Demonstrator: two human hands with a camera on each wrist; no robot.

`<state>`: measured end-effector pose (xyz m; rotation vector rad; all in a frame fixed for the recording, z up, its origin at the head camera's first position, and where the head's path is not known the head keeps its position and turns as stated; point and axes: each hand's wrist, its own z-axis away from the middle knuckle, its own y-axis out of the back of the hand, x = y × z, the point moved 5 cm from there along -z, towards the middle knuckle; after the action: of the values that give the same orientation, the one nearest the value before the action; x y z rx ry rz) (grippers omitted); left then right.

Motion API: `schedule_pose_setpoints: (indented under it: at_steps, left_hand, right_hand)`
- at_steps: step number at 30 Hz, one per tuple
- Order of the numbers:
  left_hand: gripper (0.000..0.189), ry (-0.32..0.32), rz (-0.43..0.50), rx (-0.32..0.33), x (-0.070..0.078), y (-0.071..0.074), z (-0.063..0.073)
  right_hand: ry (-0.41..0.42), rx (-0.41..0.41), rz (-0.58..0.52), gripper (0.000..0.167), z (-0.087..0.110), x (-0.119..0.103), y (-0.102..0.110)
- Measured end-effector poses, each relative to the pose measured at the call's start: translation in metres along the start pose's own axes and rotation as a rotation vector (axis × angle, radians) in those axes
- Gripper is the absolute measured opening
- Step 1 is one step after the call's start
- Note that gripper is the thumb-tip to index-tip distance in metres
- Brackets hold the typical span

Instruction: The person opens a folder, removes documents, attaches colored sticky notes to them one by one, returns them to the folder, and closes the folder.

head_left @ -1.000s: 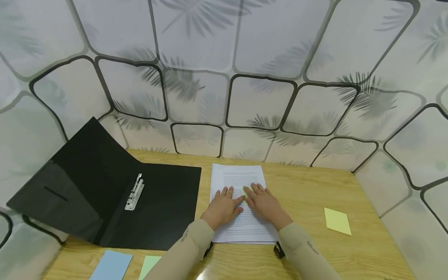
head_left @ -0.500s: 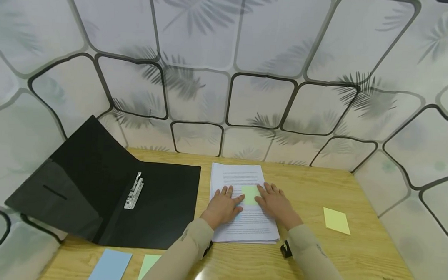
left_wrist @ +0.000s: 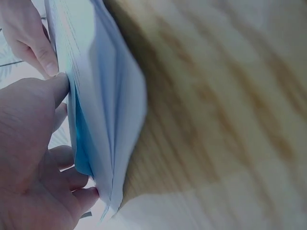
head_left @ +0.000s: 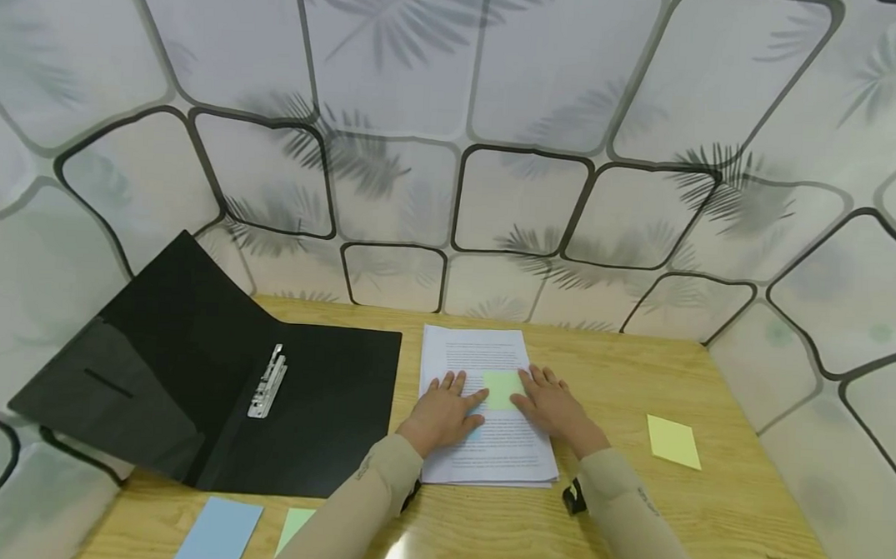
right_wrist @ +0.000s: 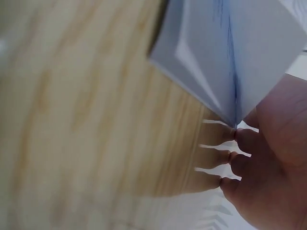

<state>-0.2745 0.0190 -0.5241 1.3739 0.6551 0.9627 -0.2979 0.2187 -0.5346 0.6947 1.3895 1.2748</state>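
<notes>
- Fingers (head_left: 460, 383) straight and fanned on the left hand (head_left: 440, 417), resting on the paper stack (head_left: 497, 428) and gripping nothing.
- Over to the right hand (head_left: 555, 405): spread at the stack's right edge, no grip there either.
- Between them, a pale green note (head_left: 501, 390) on the page; a blue patch (head_left: 475, 433) peeks out by the left thumb.
- And the stack lies mid-bench (head_left: 497, 536), long axis running straight away from the person, print lines crosswise.
- Left of it, a black folder (head_left: 329, 424) lies spread, its metal clip (head_left: 267, 384) slanting; right, a yellow note (head_left: 674, 442).
</notes>
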Motion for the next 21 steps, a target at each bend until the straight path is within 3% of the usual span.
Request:
schedule_pose_setpoints:
  at_steps: [9,14,21]
  left_hand:
    - [0.057,-0.008,0.003,-0.001,-0.001,0.000,0.000]
    - [0.057,-0.021,-0.015,-0.001,0.000,0.002,0.006]
    - [0.062,-0.145,-0.064,-0.040,0.021,0.002,0.031]
  right_hand:
    - [0.023,0.016,0.003,0.070,-0.002,0.005,0.000]
    - [0.036,0.009,-0.001,0.070,-0.003,0.004,-0.001]
    - [0.024,0.001,0.002,0.069,-0.001,0.004,0.000]
